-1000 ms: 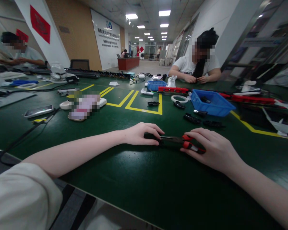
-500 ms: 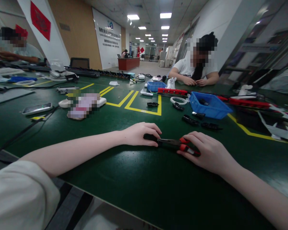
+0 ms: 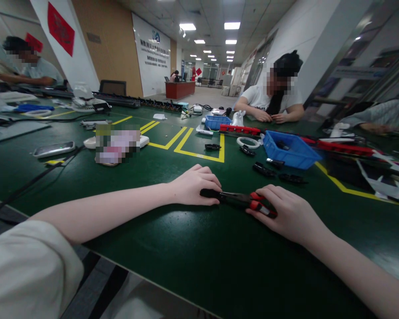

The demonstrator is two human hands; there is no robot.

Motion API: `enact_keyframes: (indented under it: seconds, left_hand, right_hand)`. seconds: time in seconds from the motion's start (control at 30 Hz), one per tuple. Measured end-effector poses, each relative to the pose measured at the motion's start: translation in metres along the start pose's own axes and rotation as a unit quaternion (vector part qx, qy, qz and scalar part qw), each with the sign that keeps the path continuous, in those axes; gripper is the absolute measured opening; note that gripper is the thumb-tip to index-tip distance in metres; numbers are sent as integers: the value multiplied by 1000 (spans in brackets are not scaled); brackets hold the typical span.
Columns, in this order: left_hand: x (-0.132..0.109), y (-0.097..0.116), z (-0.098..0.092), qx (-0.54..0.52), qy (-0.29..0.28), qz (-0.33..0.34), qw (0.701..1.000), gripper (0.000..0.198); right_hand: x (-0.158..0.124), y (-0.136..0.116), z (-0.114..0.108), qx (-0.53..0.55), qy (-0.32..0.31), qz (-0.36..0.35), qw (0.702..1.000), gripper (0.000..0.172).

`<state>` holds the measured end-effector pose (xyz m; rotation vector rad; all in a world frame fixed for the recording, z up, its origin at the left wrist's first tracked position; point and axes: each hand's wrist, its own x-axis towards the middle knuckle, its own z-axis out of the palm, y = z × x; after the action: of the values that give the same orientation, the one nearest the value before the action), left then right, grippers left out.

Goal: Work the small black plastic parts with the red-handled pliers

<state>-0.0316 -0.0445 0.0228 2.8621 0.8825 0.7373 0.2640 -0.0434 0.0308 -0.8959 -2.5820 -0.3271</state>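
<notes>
My right hand [image 3: 279,210] is closed round the red and black handles of a pair of pliers [image 3: 241,199], whose jaws point left. In my left hand [image 3: 196,186] a small black part [image 3: 210,193] is pinched between fingers and thumb. The plier tips meet the right end of this part; whether they grip it is too small to tell. Both hands are low over the green table [image 3: 173,248]. Beyond my right hand lie several similar black parts [image 3: 263,169], and another black part [image 3: 213,147] sits inside a yellow tape outline.
A blue bin [image 3: 291,153] with dark pieces stands at the right, near a white ring [image 3: 248,142]. Red strips [image 3: 241,130] run behind it. At the left are phones [image 3: 54,149] and a black cable [image 3: 36,181]. A co-worker [image 3: 271,99] sits across the table.
The whole view has shifted slightly as my head moved. My hands, the pliers and the black part keep almost the same position.
</notes>
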Motion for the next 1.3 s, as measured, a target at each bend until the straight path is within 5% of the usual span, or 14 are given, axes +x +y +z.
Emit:
enact_keyframes:
  seconds: [0.6,1.3]
  left_hand:
    - [-1,-8,5,-112,-11,-31,993,31]
    - [-2,-7,4,-65,-1,2,998,32]
  right_hand:
    - [0,-3,-2,-32,-5,15,999,34]
    - [0,-3,-2,-5,0,36,999,34]
